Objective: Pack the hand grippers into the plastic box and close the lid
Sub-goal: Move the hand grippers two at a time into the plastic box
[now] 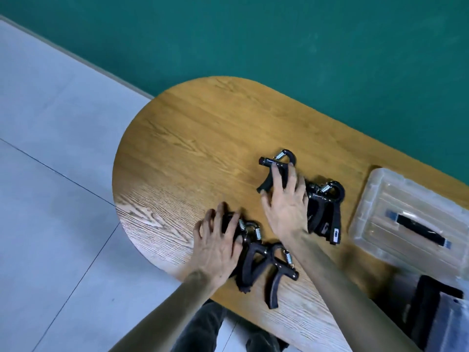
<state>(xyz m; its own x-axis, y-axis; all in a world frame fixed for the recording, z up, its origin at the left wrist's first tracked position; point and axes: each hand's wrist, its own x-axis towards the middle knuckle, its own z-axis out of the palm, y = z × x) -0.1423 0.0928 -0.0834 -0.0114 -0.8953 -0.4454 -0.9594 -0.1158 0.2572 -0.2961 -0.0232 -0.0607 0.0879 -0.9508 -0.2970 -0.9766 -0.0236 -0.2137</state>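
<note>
Several black hand grippers with steel springs lie on the wooden table [193, 138]. My left hand [218, 240] lies on a pile of grippers [256, 260] near the front edge, fingers curled over one of them. My right hand [286, 201] presses down on a single gripper [276, 163] farther back, fingers spread across its handles. Another bunch of grippers [327, 209] sits just right of that hand. The clear plastic lid [406, 212] with a black handle lies flat at the right. The plastic box [436, 308] shows at the lower right corner with dark items inside.
The table has a rounded end at the left, with grey floor tiles [55, 174] beyond it. A green wall [253, 34] runs behind the table. My legs in dark trousers [203, 329] are below the front edge.
</note>
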